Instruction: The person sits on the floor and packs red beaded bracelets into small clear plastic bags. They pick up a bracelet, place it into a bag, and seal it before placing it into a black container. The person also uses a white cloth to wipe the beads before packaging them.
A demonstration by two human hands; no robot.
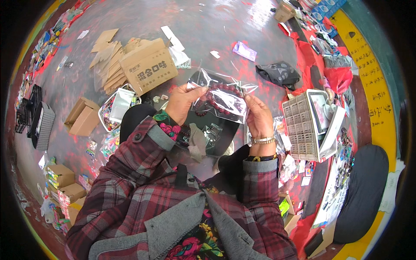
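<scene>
A clear plastic bag [234, 103] is stretched out between my two hands, glossy with reflections. Dark red beads [223, 87], seemingly a bracelet, show through it; whether all of them lie inside, I cannot tell. My left hand [181, 103] pinches the bag's left edge between thumb and fingers. On the opposite side, my right hand [259, 116] is closed on the right edge. Below the bag is a dark flat surface [223, 134], bearing small crumpled clear bags [212, 133] and a greyish crumpled piece [197, 141].
Ahead to the left stands a cardboard box [149, 69] beside flattened cartons [108, 65]. A white basket [116, 110] of small items is near my left knee. To the right are a light plastic crate [299, 125] and a dark patterned bag [279, 73]. Goods line both sides.
</scene>
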